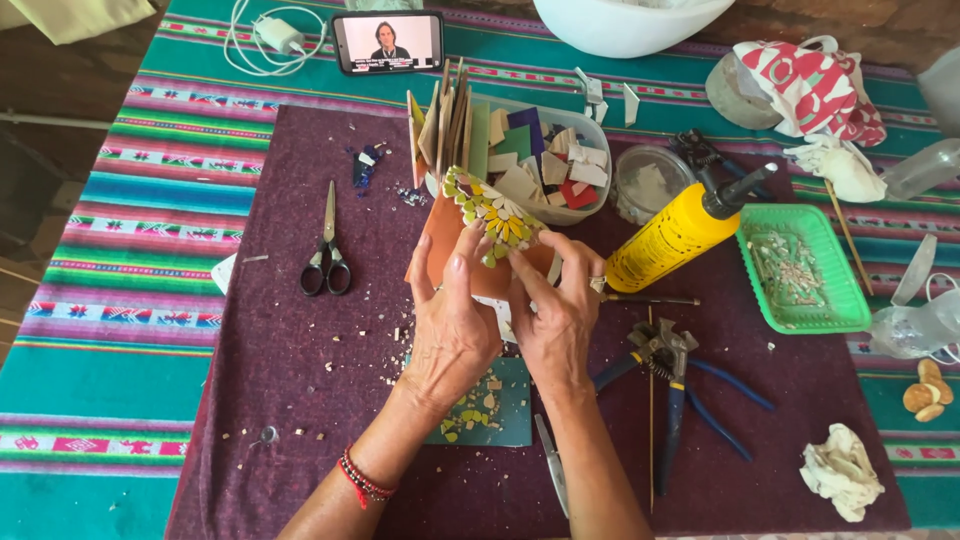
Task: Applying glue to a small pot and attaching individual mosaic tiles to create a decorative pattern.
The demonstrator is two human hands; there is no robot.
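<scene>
Both hands up at centre, wrapped round a terracotta pot (pixel 440 245) tipped on its side over the purple mat (pixel 290 400). Left hand (pixel 450 325) curled against the pot's near side, thumb and fingers reaching up toward 12 o'clock, gripping the clay. Right hand (pixel 555 315) just beside it at 3 o'clock, fingertips pinching at the mosaic flower (pixel 495 215) of yellow, white and green chips on the pot's rim. Mosaic sitting right at 12 o'clock of both hands, touching the fingertips.

Scissors (pixel 326 255) lying flat well apart at 9 o'clock. Tub of tile pieces (pixel 540 160) just behind the pot at 12. Yellow glue bottle (pixel 680 235) lying tilted at 2 o'clock, green tray (pixel 800 270) beyond it. Blue-handled nippers (pixel 670 370) near the right wrist at 4 o'clock. Phone (pixel 388 42) propped far off at 12, on the striped surface (pixel 120 200).
</scene>
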